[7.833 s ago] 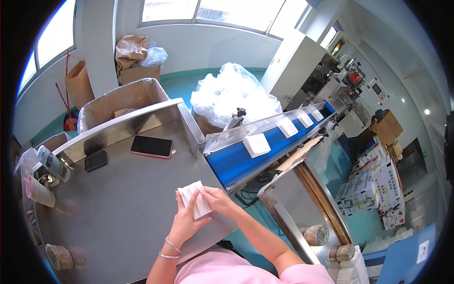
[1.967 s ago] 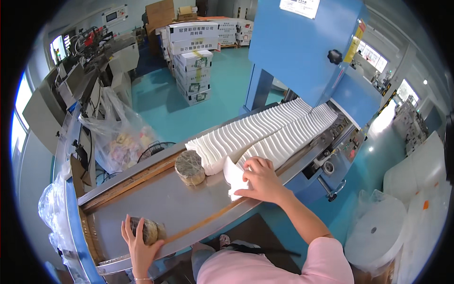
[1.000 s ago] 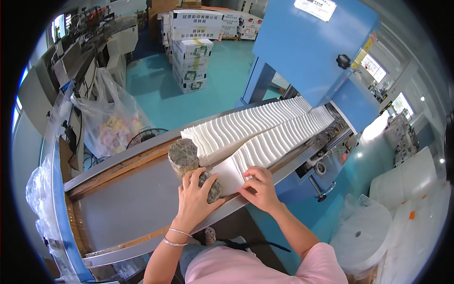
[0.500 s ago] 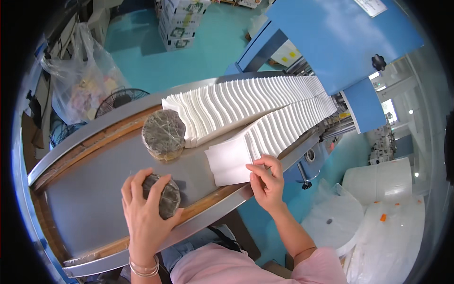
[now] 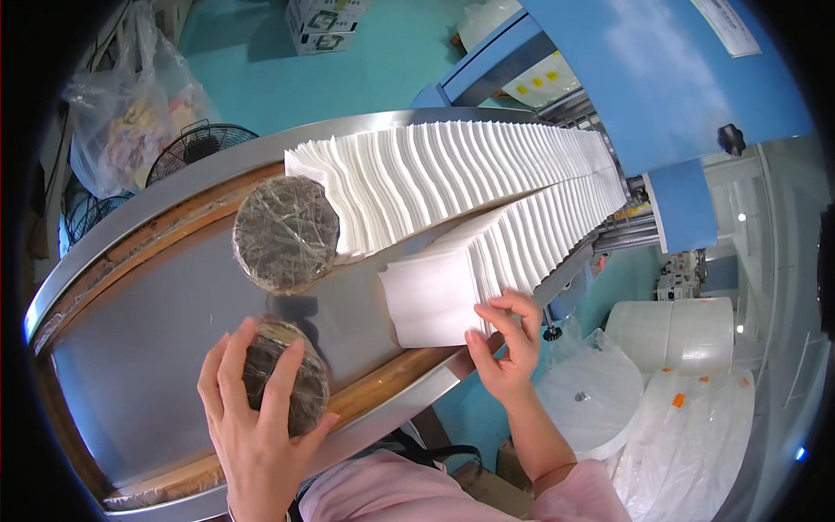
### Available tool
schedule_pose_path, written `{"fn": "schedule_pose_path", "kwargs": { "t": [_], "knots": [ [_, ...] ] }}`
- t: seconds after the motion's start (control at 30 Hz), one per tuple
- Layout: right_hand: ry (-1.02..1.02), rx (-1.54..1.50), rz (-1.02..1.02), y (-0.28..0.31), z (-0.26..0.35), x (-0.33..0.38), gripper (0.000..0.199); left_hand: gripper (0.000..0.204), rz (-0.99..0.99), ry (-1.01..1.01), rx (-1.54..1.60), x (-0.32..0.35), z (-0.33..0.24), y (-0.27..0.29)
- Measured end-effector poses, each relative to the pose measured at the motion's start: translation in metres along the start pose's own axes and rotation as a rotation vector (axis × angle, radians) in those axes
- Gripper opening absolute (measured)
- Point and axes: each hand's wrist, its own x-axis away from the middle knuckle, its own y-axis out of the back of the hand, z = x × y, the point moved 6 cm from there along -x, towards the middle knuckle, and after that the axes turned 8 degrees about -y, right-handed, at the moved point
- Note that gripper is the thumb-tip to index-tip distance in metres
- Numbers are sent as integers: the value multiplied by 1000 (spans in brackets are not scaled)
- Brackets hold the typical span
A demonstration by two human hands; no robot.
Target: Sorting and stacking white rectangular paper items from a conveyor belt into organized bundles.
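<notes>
My left hand (image 5: 257, 426) grips a dark round block (image 5: 311, 383) wrapped in clear film, its fingers spread over the top and side. The block stands at the near edge of a grey metal trough (image 5: 156, 365). A second wrapped round block (image 5: 285, 239) rests against the end of the far row of folded white paper sheets (image 5: 417, 183). At the end of the near row (image 5: 531, 239), my right hand (image 5: 509, 357) holds the near side edge, thumb and fingertips curled against the sheets. The end sheet (image 5: 430, 300) leans back, its flat face showing.
Both rows run to a blue machine (image 5: 644, 78) at the upper right. Wooden strips (image 5: 383, 383) line the trough. Large white rolls (image 5: 678, 335) stand at the right. A black fan (image 5: 196, 148), a clear bag (image 5: 143, 130) and cartons (image 5: 322, 26) lie beyond the trough.
The view has shifted closer to the trough. My left hand keeps its grip on the round block, and the right stays at the near row's end, its thumb and fingers slightly farther apart.
</notes>
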Motion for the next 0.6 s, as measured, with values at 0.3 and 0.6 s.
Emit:
{"fn": "schedule_pose_path", "kwargs": {
  "t": [0.3, 0.6],
  "knots": [
    [-8, -1, 4, -1, 1, -2, 35, 78, 2, -63, 285, -1, -3, -10],
    [83, -201, 24, 10, 13, -8, 41, 74, 117, -216, 250, -31, -46, -25]
  ]
}}
